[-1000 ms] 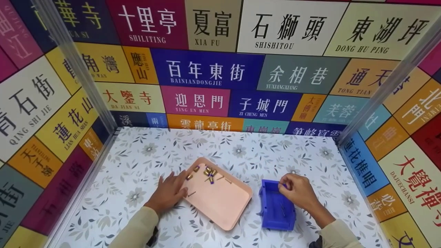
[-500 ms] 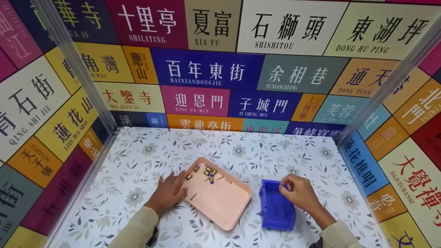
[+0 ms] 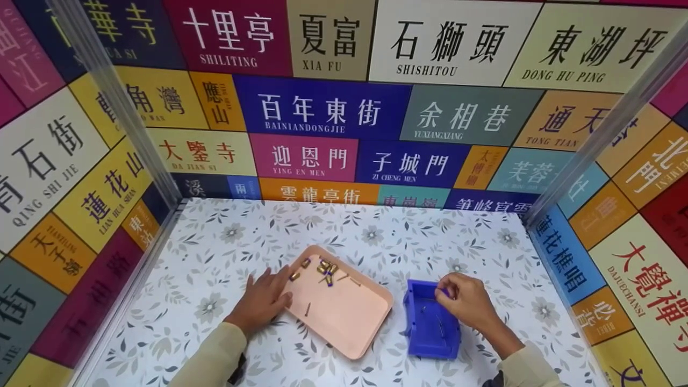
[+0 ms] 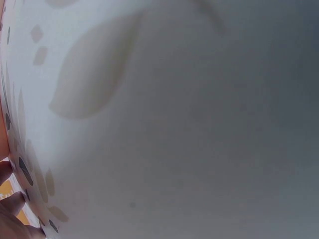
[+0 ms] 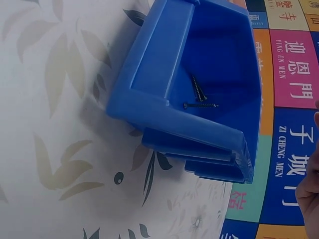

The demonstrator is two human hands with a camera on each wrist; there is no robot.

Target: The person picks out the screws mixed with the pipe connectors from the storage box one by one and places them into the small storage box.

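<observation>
My left hand [image 3: 264, 301] lies flat with straight fingers against the left rim of a pink tray [image 3: 349, 322]. On the tray's far end sit several small brass parts [image 3: 324, 268], and a dark screw [image 3: 307, 308] lies near my fingertips. My right hand [image 3: 463, 300] hovers with curled fingers over the far right corner of a blue bin [image 3: 431, 329]; I see nothing in it. In the right wrist view, two dark screws [image 5: 199, 94] lie inside the blue bin [image 5: 149, 107]. The left wrist view shows only blurred tablecloth close up.
The floral tablecloth [image 3: 215, 252] covers a table boxed in on three sides by walls of coloured signs, with metal posts [image 3: 115, 102] at the back corners. Tray and bin sit near the front edge, a small gap between them.
The loose screw on the tray has slid slightly right, away from my left fingers. A second screw now shows in the bin. Both hands have barely moved.
</observation>
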